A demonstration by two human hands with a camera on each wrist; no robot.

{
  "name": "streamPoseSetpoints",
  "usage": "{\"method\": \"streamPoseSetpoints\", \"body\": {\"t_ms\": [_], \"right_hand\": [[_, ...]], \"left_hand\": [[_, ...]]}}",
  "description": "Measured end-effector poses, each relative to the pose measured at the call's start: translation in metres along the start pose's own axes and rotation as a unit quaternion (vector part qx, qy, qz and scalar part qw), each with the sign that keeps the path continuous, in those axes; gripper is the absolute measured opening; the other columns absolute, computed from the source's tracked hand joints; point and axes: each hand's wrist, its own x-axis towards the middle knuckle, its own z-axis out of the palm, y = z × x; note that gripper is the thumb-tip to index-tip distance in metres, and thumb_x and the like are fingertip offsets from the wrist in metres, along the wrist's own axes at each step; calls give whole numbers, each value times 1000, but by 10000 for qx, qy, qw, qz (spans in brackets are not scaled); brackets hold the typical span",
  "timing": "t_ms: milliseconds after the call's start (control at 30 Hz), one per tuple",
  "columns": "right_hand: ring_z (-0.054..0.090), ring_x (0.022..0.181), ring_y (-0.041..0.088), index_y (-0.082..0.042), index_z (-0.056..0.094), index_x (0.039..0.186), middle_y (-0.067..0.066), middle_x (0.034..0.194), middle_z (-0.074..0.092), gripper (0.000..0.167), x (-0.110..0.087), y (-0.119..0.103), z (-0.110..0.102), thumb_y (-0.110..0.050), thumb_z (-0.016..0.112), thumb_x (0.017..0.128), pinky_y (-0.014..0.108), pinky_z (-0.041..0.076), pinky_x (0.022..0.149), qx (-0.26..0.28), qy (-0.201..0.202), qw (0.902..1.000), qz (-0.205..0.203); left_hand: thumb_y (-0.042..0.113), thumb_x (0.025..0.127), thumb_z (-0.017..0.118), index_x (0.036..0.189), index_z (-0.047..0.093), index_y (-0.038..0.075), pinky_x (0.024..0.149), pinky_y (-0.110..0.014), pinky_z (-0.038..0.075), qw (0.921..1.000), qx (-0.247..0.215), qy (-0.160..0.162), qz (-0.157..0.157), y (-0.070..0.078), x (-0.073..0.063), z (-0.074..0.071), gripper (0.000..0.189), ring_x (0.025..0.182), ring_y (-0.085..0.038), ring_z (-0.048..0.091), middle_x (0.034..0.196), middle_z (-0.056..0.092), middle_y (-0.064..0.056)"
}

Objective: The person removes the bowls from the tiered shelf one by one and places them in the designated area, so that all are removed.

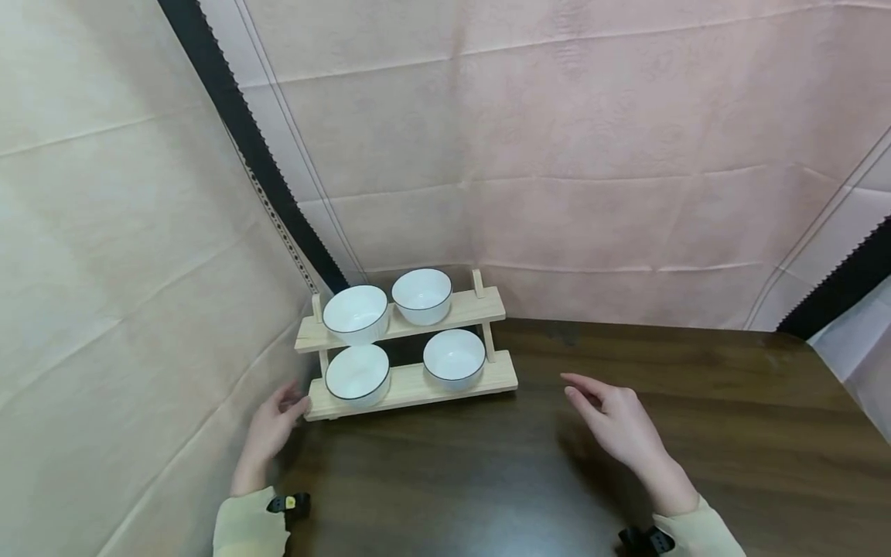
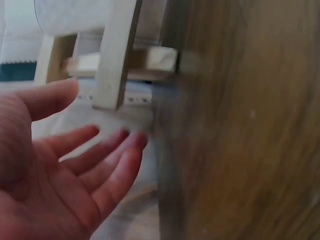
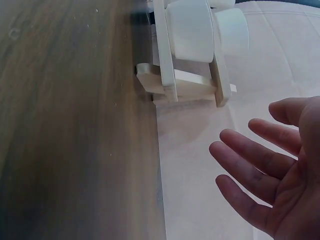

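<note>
A two-tier pale wooden rack (image 1: 411, 393) carries white bowls with dark rims, two on each shelf. On the upper shelf are a left bowl (image 1: 356, 311) and a right bowl (image 1: 421, 294); below them sit another left bowl (image 1: 358, 373) and right bowl (image 1: 454, 357). My left hand (image 1: 271, 425) is beside the left end of the lower shelf, fingers loosely bent and holding nothing; in the left wrist view a small gap shows between it and the rack (image 2: 112, 60). Away to the right of the rack, my right hand (image 1: 619, 425) hovers over the table, fingers apart and holding nothing.
The dark brown wooden table (image 1: 445, 472) extends to the right and front of the rack. A pale fabric wall (image 1: 139, 309) stands close on the left, and another fabric wall (image 1: 592, 193) rises behind the table. Dark strips run along the wall corners.
</note>
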Motion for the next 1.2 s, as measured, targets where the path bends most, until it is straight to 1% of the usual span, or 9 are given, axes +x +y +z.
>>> {"method": "streamPoseSetpoints", "body": {"t_ms": [67,133,233,367,500,633,800,1033,1200], "right_hand": [[69,92,8,-26,67,133,-2,117,73,36,2,-2,2,-42,57,102,32,54,73,32,-47,10000,-33],[68,89,7,-25,67,132,-1,117,73,35,3,-3,4,-41,57,102,31,53,72,50,-87,9999,-54],[67,87,7,-25,68,131,-1,117,73,36,3,-4,6,-42,57,102,31,53,71,78,-92,9999,-36],[67,88,7,-24,68,131,1,118,72,35,4,-8,10,-41,57,102,31,53,72,128,-101,9999,-43],[67,89,7,-23,68,131,1,119,72,35,5,-13,15,-40,57,102,31,53,72,222,-157,9996,-59],[66,86,7,-24,68,130,-1,118,72,36,7,-15,19,-43,57,102,32,53,73,245,-126,9996,-78],[66,89,6,-25,68,130,-3,118,72,39,12,-18,23,-48,55,101,34,55,76,274,-183,9994,-73],[67,94,8,-25,69,130,-1,120,72,38,20,-27,25,-46,57,101,39,56,80,467,-167,9987,-110],[68,100,11,-24,69,129,0,121,71,41,27,-32,29,-50,56,100,41,57,84,546,-133,9983,-128]], "left_hand": [[33,101,60,150,40,-3,75,-35,57,9997,21,-238,5,-6,2,1,64,107,-33,62,135,56,-26],[30,101,62,147,46,-3,71,-31,57,9993,-45,-370,22,-10,5,4,59,100,-29,63,130,59,-25],[26,100,64,144,50,-3,69,-31,57,9986,-140,-501,56,-13,8,6,55,92,-25,65,128,61,-25],[24,97,66,143,51,-3,68,-32,57,9983,-257,-516,2,-13,10,7,55,87,-24,65,128,61,-25],[19,95,69,143,50,-4,66,-32,57,9970,-528,-562,55,-14,11,7,57,85,-21,65,128,60,-26],[17,93,73,146,47,-3,67,-34,57,9933,-881,-736,159,-17,10,6,62,85,-18,65,131,59,-26],[19,95,70,151,41,-1,69,-36,58,9885,-1230,-882,51,-21,11,7,67,89,-16,64,138,53,-27],[8,95,67,150,43,0,69,-34,58,9862,-1447,-804,21,-23,16,8,61,88,-15,63,140,53,-26],[2,94,65,148,45,-3,71,-33,58,9846,-1548,-814,2,-23,17,7,58,83,-19,62,138,54,-27]]}}
